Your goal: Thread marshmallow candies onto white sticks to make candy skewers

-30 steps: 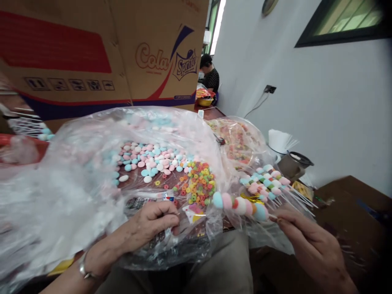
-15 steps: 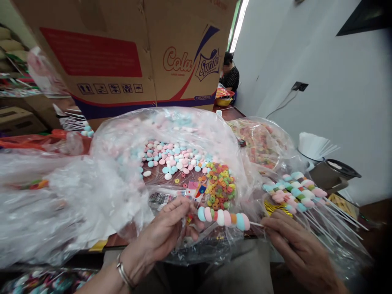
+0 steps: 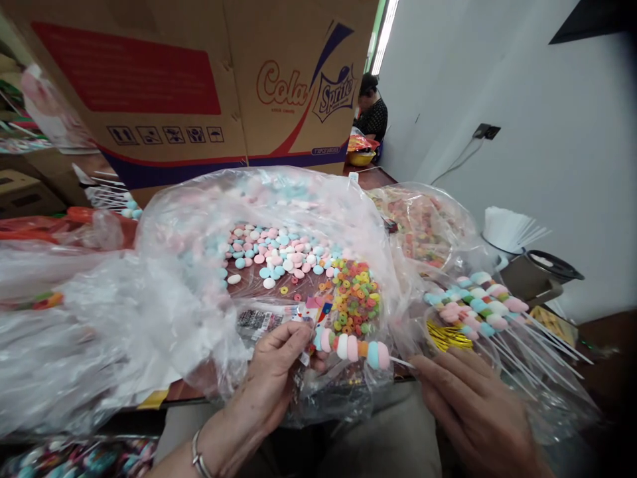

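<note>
My right hand (image 3: pixel 472 411) pinches candy skewer (image 3: pixel 351 348) stick level; left hand (image 3: pixel 279 365) fingertips pinch wrapper (image 3: pixel 318 311) at tip, steadying

The candy skewer (image 3: pixel 351 347) is a thin white stick carrying a row of soft round sweets in pink, white, blue and orange. It lies almost level, the bare stick end to the right, over the clear bag.
</note>
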Tool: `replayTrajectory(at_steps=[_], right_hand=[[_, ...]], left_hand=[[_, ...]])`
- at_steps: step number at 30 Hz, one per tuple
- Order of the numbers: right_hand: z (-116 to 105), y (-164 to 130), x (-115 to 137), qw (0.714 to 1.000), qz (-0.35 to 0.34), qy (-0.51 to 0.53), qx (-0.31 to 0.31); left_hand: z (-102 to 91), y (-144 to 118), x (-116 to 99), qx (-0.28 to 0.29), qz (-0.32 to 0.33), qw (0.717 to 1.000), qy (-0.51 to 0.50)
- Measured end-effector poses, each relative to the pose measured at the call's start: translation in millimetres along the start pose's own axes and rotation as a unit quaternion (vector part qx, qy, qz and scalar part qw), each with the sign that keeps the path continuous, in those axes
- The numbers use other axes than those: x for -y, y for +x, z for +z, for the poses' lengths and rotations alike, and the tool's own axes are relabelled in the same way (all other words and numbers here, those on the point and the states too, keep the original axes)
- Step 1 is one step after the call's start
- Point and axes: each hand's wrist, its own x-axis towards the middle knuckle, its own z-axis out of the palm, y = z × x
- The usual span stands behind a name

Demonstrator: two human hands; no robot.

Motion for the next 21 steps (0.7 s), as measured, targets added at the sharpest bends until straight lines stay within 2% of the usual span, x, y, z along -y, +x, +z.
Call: replayTrajectory(at_steps=[2, 4, 8, 11, 14, 17, 21], right_hand=[[2.2, -3.0, 5.3, 1.000, 0.001, -0.017, 0.003], [3.6, -4.1, 9.8, 0.999, 0.000, -0.034, 0.007], [5.4, -0.1, 15.5, 0.999, -0.016, -0.035, 0.016], [9.0, 3.7, 19.0, 0.999, -0.023, -0.031, 0.015], [14.4, 5.7, 23.6, 0.999, -0.026, -0.029, 0.007], [19.2, 7.0, 28.9, 0.999, -0.024, -0.023, 0.003], [24.6, 9.2, 36.5, 0.999, -0.031, -0.029, -0.012]], left_hand=[[0.1, 0.6, 4.4, -0.021, 0.000, 0.999, -0.028], [-2.5, 2.3, 8.7, -0.033, 0.027, 0.999, -0.020], [-11.7, 7.2, 16.0, -0.032, 0.088, 0.994, 0.049], [-16.1, 9.7, 18.6, -0.027, 0.098, 0.992, 0.078], [-17.5, 10.5, 19.0, -0.049, 0.117, 0.986, 0.111], [-18.1, 10.3, 17.5, -0.071, 0.137, 0.977, 0.147], [-17.4, 10.2, 13.9, -0.072, 0.173, 0.960, 0.207]])
